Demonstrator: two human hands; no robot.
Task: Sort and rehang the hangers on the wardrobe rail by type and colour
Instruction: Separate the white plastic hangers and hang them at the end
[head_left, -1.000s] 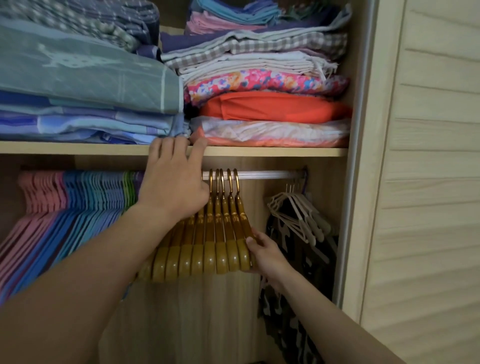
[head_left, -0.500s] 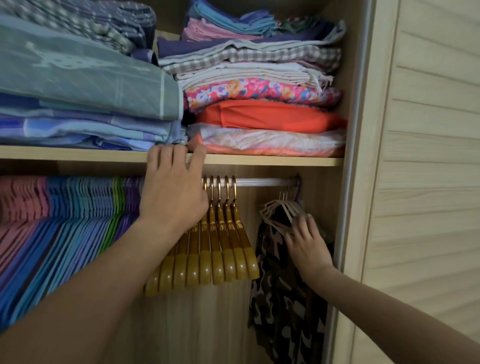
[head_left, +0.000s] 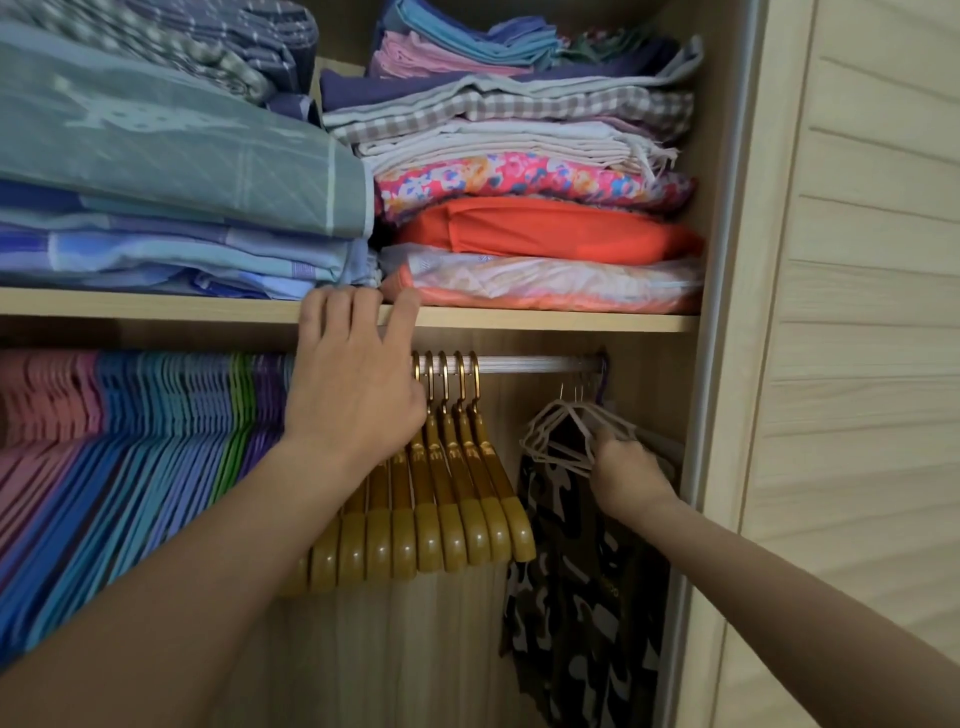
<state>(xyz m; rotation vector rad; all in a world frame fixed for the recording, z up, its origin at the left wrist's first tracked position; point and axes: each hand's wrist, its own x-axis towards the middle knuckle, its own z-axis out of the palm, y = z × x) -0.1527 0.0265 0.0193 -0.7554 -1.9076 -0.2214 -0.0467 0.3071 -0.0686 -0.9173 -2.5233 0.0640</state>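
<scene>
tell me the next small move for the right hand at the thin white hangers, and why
Probably lift the thin white wire hangers up and off the metal rail. The right hand grips their lower wires, they hang tangled at the rail's right end, and the left hand rests against the yellow-brown wooden hangers.

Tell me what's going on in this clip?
A person is sorting hangers in a wardrobe. The left hand rests over the rail beside the wooden hangers, fingertips on the shelf edge. The right hand holds the white wire hangers at the right end. Coloured plastic hangers fill the left.
</scene>
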